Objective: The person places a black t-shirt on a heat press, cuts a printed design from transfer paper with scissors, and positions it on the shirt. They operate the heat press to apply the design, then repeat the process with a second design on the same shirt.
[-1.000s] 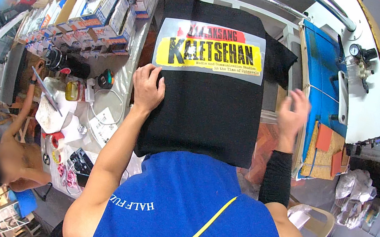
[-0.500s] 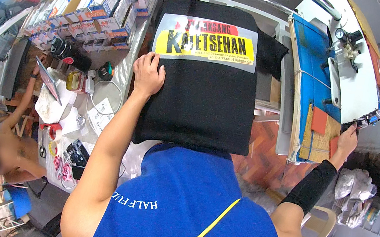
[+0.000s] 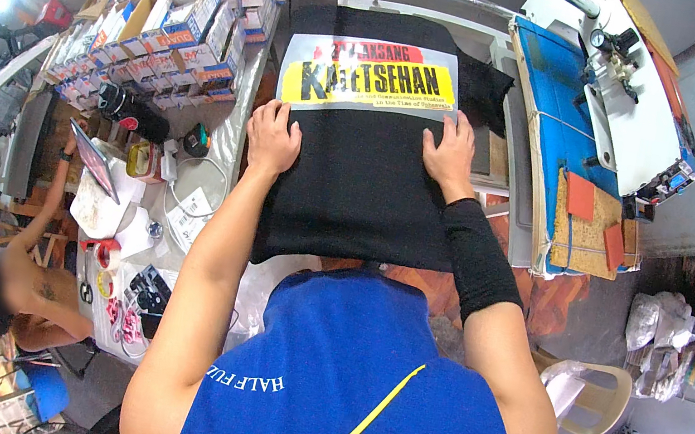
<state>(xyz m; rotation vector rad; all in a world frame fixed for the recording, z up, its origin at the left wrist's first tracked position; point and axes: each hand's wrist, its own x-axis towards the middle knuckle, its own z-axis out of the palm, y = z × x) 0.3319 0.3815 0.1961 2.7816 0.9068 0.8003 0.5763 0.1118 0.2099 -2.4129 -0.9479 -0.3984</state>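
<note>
A black T-shirt (image 3: 362, 183) lies spread flat in front of me, its sleeve sticking out at the far right. Across its far part sits a clear film sheet with a yellow and red print (image 3: 371, 78). My left hand (image 3: 273, 137) rests on the shirt's left edge, fingers stretched toward the near left corner of the film. On the opposite side my right hand (image 3: 451, 155) lies on the cloth with spread fingers, its tips at the film's near right corner. Neither hand grips anything. A black sleeve covers my right forearm.
To the right stands a white machine (image 3: 629, 126) with a pressure gauge, beside a blue board (image 3: 550, 104). Stacked boxes (image 3: 169, 22) fill the far left. A cluttered table (image 3: 157, 227) holds a black bottle (image 3: 131, 109) and tape rolls. Another person (image 3: 44, 300) sits at left.
My right hand has left the control box on the white machine and come down on the shirt beside the film. My left hand stays at the left edge.
</note>
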